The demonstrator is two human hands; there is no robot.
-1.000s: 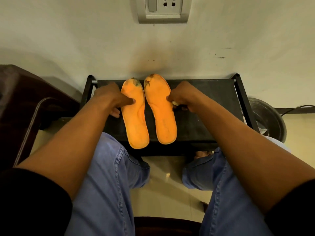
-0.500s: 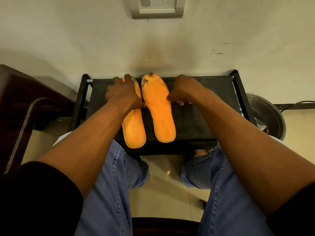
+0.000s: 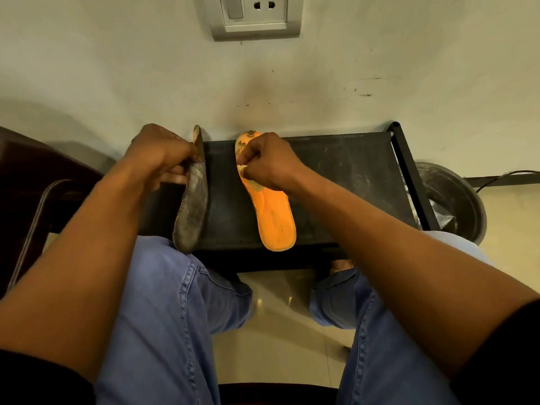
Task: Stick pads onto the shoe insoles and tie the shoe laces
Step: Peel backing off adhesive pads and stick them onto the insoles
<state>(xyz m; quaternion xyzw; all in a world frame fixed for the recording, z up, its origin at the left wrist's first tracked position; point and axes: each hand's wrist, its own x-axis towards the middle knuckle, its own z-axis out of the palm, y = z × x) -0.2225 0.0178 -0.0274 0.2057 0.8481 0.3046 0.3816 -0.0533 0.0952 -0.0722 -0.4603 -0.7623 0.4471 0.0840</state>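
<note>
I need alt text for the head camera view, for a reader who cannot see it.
A seated person's left hand holds one orange foam insole on edge, grey underside showing, over a low black table. The right hand pinches a small pale pad above the second orange insole, which lies flat.

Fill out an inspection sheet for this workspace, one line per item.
Surface: black bench top, dusty, set against the wall.
Job's things: left insole tipped up on edge, grey underside showing; right insole flat, orange side up; small pale piece, perhaps a pad, too small to tell. No shoes or laces seen.
Clutter: nothing seen on the bench.
Hands: left hand grips the left insole; right hand pinches the pale piece over the right insole.
Cables: dark cable along the floor at right.
Surroundings: wall socket; round metal bin; dark chair.
</note>
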